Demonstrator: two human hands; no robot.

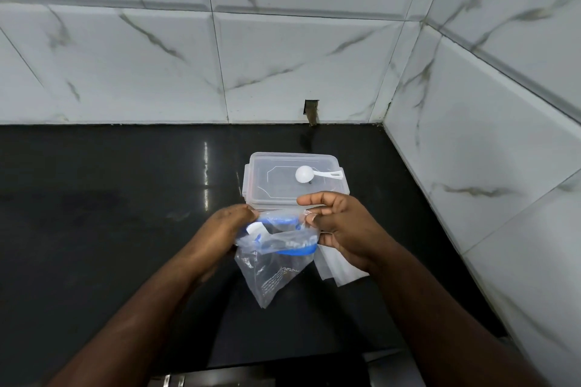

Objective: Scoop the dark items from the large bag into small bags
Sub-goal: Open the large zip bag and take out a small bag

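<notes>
Above the counter (125, 229), both hands pinch the bag (273, 267).

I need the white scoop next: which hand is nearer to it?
Right. The right hand sits just below the white scoop lying on the container lid; the left hand is farther off, lower left, holding the bag.

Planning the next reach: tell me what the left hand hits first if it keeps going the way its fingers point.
Probably the box: the left hand, gripping the bag, points up and away toward the box's near left corner. Depth is unclear.
</notes>
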